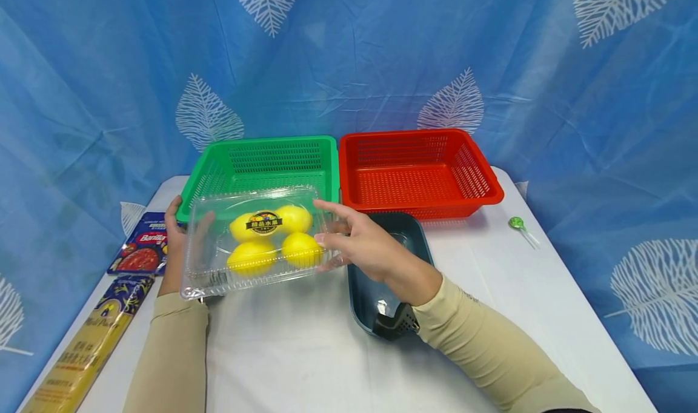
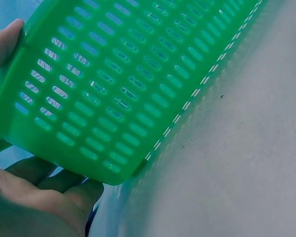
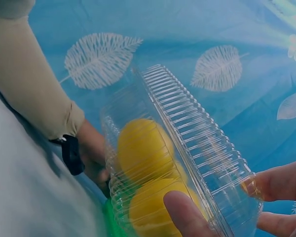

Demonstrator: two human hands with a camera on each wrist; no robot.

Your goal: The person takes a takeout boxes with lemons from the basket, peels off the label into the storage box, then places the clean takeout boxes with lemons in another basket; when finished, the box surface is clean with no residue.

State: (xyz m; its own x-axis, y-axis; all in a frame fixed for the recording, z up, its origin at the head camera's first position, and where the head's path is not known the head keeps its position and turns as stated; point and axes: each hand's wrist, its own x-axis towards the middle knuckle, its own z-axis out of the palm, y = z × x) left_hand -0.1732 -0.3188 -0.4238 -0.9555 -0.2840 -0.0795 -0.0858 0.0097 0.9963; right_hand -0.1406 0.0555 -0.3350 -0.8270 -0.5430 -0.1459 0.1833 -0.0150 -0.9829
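Note:
My right hand (image 1: 366,243) grips the right end of a clear plastic clamshell box (image 1: 264,223), thumb and fingers on either side of it. Several yellow lemons (image 1: 252,258) lie inside, and a dark label is stuck on the lid. The box is raised and tilted over the front of the green basket (image 1: 259,154). My left hand (image 1: 176,240) holds that basket by its front left corner. Its thumb is at the rim in the left wrist view, with the other fingers curled against the basket wall (image 2: 96,136). The box partly covers this hand in the head view.
A red basket (image 1: 414,208) stands right of the green one. In front of it sits a dark blue bin (image 1: 362,298), partly under my right forearm. At left lie a Barilla pouch (image 1: 143,243) and a long yellow packet (image 1: 82,355); a green lollipop (image 1: 516,223) lies right.

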